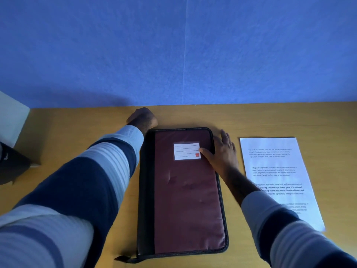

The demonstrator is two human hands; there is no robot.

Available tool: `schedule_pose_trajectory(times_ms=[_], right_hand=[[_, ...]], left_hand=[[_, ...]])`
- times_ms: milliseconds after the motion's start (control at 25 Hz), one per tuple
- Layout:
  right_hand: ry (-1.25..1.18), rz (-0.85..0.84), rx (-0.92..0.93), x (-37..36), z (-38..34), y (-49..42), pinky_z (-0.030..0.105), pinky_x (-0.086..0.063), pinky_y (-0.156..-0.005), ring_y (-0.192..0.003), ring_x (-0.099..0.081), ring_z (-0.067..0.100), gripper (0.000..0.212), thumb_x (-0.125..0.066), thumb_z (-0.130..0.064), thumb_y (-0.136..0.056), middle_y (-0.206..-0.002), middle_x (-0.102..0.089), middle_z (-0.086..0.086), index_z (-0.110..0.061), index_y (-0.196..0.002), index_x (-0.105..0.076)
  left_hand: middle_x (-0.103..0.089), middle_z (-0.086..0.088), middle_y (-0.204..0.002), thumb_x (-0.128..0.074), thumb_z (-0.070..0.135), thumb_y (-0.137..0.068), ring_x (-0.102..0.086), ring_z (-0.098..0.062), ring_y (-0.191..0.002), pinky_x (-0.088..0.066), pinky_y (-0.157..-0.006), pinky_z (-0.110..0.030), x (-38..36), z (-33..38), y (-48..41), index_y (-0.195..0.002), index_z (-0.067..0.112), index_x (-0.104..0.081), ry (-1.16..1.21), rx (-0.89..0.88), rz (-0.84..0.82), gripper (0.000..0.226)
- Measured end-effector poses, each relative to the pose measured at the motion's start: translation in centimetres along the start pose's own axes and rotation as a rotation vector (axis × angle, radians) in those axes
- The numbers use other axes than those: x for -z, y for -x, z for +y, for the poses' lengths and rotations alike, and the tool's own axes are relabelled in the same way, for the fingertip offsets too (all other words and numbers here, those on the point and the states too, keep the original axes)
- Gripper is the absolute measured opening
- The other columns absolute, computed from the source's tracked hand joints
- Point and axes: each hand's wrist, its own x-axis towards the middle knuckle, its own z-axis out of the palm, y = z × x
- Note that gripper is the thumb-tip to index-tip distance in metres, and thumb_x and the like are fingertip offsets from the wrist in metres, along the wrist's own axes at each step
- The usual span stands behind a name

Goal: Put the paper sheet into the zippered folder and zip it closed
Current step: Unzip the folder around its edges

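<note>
At the centre of the wooden surface [77,132] lies the zippered folder [185,190], flat, maroon cover up, with a white label [186,151] near its far end. It appears closed; a dark zipper tab [123,258] trails from its near left corner. The paper sheet [278,176] lies printed side up just to the right of the folder, apart from it, partly crossed by the right sleeve.

The left hand [142,118] sits at the folder's far left corner, curled knuckles up; whether its fingers hold anything cannot be told. The right hand [222,151] rests flat on the folder's far right edge, fingers spread and holding nothing, thumb touching the label.

Risks, as judged: the sheet has not yet been inserted, and the folder must first be unzipped. If the right sleeve drags while that arm moves, the sheet could slide or crease. A sheet pushed in crooked could catch in the zipper teeth on closing. Pulling the zipper without steadying the folder could swing it into the sheet.

Beyond the folder, the surface meets a blue wall [173,45]. Well to the folder's left stand a pale box-like object [10,117] and a dark item [11,163], neither identifiable.
</note>
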Motion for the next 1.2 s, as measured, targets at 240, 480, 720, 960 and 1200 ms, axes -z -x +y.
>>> schedule_pose_trajectory(times_ms=[240,480,720,960,1200], right_hand=[[0.01,0.002,0.029,-0.7,0.6,-0.3,0.051,-0.018,-0.125,-0.158,-0.008,0.03,0.078,-0.057,-0.066,-0.091,-0.17,-0.014,0.013,-0.016,-0.149,-0.044],[-0.007,0.024,0.031,-0.8,0.7,-0.3,0.051,-0.017,-0.126,-0.158,-0.006,0.029,0.077,-0.057,-0.066,-0.091,-0.171,-0.012,0.012,-0.016,-0.149,-0.044],[-0.028,0.012,0.009,-0.7,0.7,-0.3,0.051,-0.015,-0.126,-0.158,-0.005,0.03,0.076,-0.058,-0.066,-0.09,-0.171,-0.011,0.013,-0.017,-0.147,-0.045],[-0.068,0.019,-0.024,-0.7,0.5,-0.2,0.049,-0.015,-0.125,-0.157,-0.008,0.03,0.077,-0.061,-0.063,-0.09,-0.169,-0.018,0.014,-0.02,-0.151,-0.042],[-0.072,-0.009,-0.013,0.0,0.7,-0.3,0.049,-0.017,-0.125,-0.156,-0.011,0.028,0.078,-0.063,-0.059,-0.088,-0.166,-0.026,0.011,-0.025,-0.154,-0.04]], left_hand=[[-0.062,-0.003,-0.073,-0.06,0.009,-0.082,-0.055,-0.018,-0.057,-0.041,-0.049,-0.024,-0.3,2.8,1.0,-0.085,0.012,-0.064,0.037,-0.033,-0.055,0.006],[-0.055,-0.002,-0.071,-0.057,0.005,-0.082,-0.053,-0.017,-0.06,-0.037,-0.05,-0.023,-0.9,6.4,2.1,-0.084,0.014,-0.059,0.067,-0.093,-0.046,0.009],[-0.059,0.0,-0.075,-0.062,0.005,-0.085,-0.056,-0.014,-0.065,-0.042,-0.054,-0.024,-2.0,10.1,3.4,-0.081,0.011,-0.061,0.088,-0.152,0.006,0.007],[-0.058,-0.001,-0.068,-0.062,0.004,-0.082,-0.053,-0.017,-0.056,-0.042,-0.053,-0.027,-2.7,13.2,4.7,-0.071,0.013,-0.053,0.046,-0.244,0.034,0.016],[-0.061,-0.003,-0.075,-0.062,0.008,-0.083,-0.06,-0.023,-0.064,-0.042,-0.054,-0.027,-3.0,16.4,5.8,-0.074,0.013,-0.054,-0.001,-0.37,0.018,0.012]])
